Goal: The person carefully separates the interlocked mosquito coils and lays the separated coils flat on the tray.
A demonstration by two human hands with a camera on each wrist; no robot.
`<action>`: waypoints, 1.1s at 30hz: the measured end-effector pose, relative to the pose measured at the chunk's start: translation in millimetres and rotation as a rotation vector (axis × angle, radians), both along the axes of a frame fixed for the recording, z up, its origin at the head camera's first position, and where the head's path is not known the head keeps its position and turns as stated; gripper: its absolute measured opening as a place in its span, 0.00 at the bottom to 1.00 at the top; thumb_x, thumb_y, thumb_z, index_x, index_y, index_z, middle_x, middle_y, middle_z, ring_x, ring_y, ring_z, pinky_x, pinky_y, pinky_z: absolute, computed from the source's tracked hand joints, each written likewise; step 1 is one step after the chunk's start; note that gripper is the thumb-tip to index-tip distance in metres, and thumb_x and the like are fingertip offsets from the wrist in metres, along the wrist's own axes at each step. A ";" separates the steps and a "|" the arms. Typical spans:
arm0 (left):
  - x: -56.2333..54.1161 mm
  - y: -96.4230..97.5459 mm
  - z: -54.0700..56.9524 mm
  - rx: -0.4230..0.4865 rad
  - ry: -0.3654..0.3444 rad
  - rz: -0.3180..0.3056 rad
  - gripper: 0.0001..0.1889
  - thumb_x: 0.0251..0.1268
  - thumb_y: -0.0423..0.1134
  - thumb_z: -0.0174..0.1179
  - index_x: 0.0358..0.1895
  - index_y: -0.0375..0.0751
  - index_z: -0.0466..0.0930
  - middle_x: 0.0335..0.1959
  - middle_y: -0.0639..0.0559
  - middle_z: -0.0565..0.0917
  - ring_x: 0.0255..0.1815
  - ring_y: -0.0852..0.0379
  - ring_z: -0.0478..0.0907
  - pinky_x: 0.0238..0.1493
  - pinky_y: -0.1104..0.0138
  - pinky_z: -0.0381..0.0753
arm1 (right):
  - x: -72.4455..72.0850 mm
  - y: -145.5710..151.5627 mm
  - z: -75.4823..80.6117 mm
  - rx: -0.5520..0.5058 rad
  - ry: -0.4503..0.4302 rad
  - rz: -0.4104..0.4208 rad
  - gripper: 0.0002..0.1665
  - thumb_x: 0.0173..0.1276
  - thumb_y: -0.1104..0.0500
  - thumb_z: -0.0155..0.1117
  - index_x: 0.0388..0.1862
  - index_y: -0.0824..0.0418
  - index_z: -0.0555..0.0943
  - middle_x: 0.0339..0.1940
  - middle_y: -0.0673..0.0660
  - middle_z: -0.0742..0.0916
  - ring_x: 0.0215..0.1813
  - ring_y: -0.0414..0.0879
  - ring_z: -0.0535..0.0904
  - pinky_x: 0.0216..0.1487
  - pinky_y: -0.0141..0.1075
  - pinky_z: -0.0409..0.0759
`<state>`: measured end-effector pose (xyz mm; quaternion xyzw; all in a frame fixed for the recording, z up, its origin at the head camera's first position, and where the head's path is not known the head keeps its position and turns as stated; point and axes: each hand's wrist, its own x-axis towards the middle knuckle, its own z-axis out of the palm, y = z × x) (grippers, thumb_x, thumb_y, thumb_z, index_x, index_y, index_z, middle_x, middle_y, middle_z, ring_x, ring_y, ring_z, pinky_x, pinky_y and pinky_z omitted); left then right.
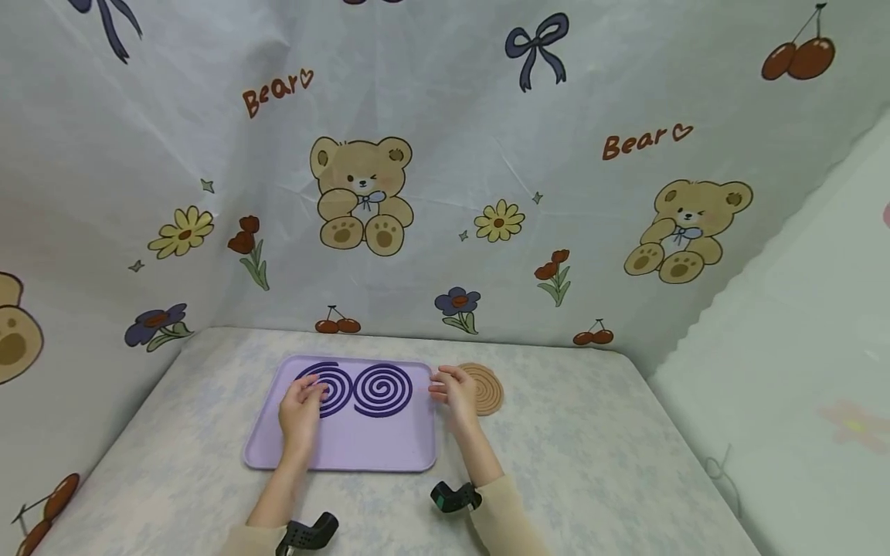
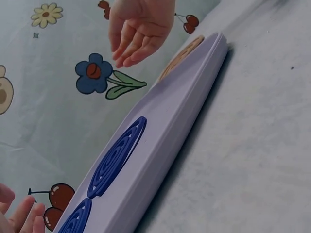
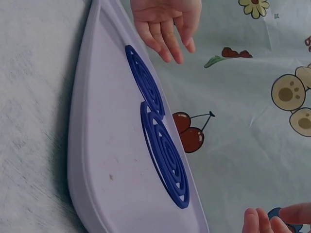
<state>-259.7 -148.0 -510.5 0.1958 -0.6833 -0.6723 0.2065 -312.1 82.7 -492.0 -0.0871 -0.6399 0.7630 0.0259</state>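
Observation:
Two dark blue spiral coils, shaped like mosquito coils, lie flat side by side in a lilac tray (image 1: 368, 452). Over the left coil (image 1: 341, 399) hovers my left hand (image 1: 300, 409), fingers loosely bent and holding nothing; it hides part of that coil. The right coil (image 1: 382, 391) is in full view, its near end touching or almost touching the left one. My right hand (image 1: 455, 394) hangs above the tray's right edge with relaxed fingers, and nothing is in it. Just beyond it, a tan spiral coil (image 1: 489, 390) lies on the table, partly covered by that hand.
The tray rests on a pale mottled tabletop (image 1: 570, 463). Behind the table hangs a curtain (image 1: 445, 170) printed with bears, flowers and cherries. Black wrist-camera mounts (image 1: 455, 496) sit on both forearms. A thin cord (image 1: 723, 471) hangs at the right.

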 end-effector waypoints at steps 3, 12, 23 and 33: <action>2.4 8.0 0.0 0.003 -0.001 -0.048 0.14 0.65 0.28 0.50 0.52 0.27 0.75 0.39 0.39 0.87 0.26 0.72 0.80 0.35 0.80 0.81 | -1.0 10.2 2.7 0.018 0.002 -0.019 0.14 0.66 0.68 0.54 0.49 0.74 0.75 0.32 0.62 0.87 0.22 0.38 0.81 0.25 0.25 0.81; 6.0 32.0 -3.3 -0.029 -0.008 -0.158 0.15 0.66 0.27 0.50 0.53 0.27 0.75 0.44 0.30 0.84 0.28 0.68 0.80 0.37 0.77 0.81 | -8.0 35.6 6.2 0.024 0.013 -0.096 0.12 0.65 0.67 0.56 0.45 0.73 0.77 0.24 0.54 0.86 0.21 0.38 0.80 0.27 0.28 0.82; -4.1 66.7 -5.0 -0.037 0.007 -0.247 0.15 0.64 0.29 0.52 0.53 0.29 0.76 0.43 0.31 0.84 0.28 0.63 0.82 0.37 0.72 0.83 | -12.1 55.8 12.8 0.024 0.012 -0.094 0.16 0.68 0.67 0.54 0.51 0.75 0.75 0.23 0.48 0.84 0.24 0.39 0.82 0.32 0.34 0.86; -20.2 102.8 -9.2 -0.001 0.095 -0.325 0.16 0.63 0.27 0.53 0.54 0.27 0.73 0.43 0.29 0.83 0.37 0.48 0.85 0.44 0.66 0.86 | -23.6 70.9 -5.0 0.083 0.049 -0.167 0.15 0.68 0.66 0.55 0.51 0.72 0.77 0.40 0.66 0.85 0.27 0.40 0.82 0.38 0.41 0.87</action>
